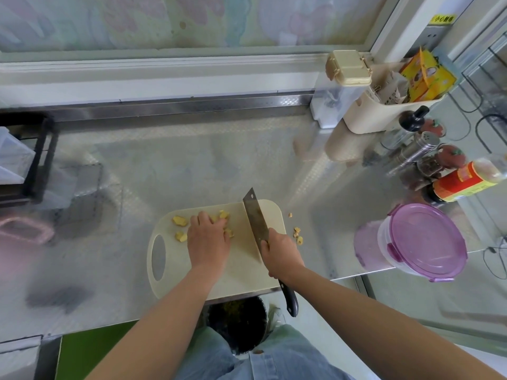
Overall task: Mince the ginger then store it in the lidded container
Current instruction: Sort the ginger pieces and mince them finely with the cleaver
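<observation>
Steel counter [192, 160], condiment bottles [463, 185] near lidded container [422, 242]

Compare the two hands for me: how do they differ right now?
The left hand lies knuckles-up on the ginger pieces, fingers bent over them; the right hand grips the cleaver by its handle. The left hand sits mid-board, the right hand at the board's right edge. Both are over the cutting board.
</observation>
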Action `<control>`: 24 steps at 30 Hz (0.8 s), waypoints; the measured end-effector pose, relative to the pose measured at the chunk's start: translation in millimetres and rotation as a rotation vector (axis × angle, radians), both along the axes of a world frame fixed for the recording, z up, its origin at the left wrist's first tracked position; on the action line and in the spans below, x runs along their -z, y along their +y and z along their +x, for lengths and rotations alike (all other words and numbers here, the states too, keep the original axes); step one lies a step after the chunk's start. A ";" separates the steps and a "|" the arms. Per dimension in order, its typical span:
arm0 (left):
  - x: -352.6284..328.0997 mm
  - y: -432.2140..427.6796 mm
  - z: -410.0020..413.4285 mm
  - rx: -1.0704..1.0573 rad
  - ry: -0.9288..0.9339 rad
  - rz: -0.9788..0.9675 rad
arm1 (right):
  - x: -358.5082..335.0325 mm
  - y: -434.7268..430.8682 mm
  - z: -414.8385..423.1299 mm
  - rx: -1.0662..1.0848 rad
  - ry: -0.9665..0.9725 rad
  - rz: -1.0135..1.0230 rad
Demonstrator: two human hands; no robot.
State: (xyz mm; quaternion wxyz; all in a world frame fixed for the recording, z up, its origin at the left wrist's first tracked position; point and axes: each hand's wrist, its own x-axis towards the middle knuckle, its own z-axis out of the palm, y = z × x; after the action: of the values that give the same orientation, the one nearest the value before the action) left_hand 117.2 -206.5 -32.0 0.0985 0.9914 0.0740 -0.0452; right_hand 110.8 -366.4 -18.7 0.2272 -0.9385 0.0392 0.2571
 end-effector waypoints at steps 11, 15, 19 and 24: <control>10.9 -3.2 8.9 0.056 0.002 0.119 | 3.9 -2.0 2.0 -0.012 -0.002 -0.013; 13.6 -3.1 9.4 0.051 -0.024 0.070 | 4.7 -2.9 1.9 -0.027 -0.011 -0.018; 14.6 -1.7 8.3 0.042 -0.070 -0.085 | 4.6 -3.2 1.1 -0.026 -0.014 -0.017; 8.8 -0.6 1.2 0.032 -0.099 -0.178 | 1.5 -4.9 1.1 -0.017 -0.011 0.007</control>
State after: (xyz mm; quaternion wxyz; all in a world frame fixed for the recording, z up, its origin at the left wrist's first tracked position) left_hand 118.4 -207.1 -40.8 0.1891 0.9807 0.0488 -0.0043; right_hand 111.9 -371.3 -20.2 0.2287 -0.9393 0.0292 0.2542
